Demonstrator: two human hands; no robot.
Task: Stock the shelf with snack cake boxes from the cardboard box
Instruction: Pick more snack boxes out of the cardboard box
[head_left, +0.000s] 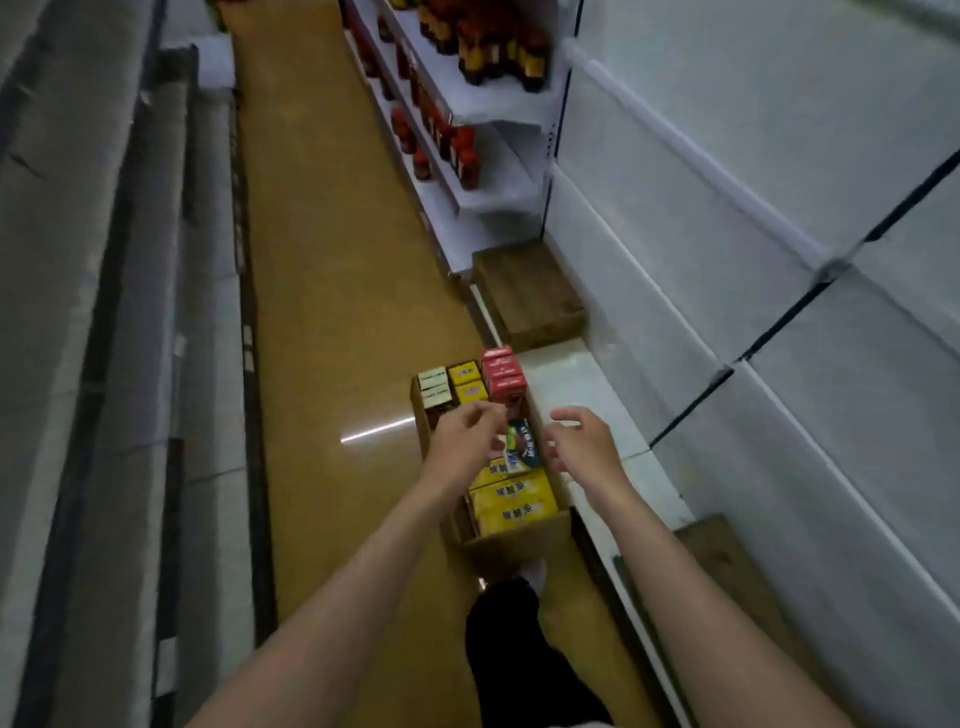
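A long cardboard box (511, 543) lies on the aisle floor beside the white shelf unit (691, 291). It holds yellow snack cake boxes (511, 496) at the near end, a blue and green box (521, 441) in the middle, and red boxes (501, 371), yellow boxes (466, 382) and pale boxes (434, 387) at the far end. My left hand (465, 441) hovers over the box's middle with fingers loosely curled, holding nothing that I can see. My right hand (582, 441) hangs over the box's right rim, fingers relaxed and empty.
The shelf's white bottom ledge (576, 384) runs along the right of the box. A wooden crate (527, 296) sits on the floor further along. Dark bottles (498, 52) fill the far shelves. Grey covered shelving (104, 312) lines the left. My dark trouser leg (511, 649) stands behind the box.
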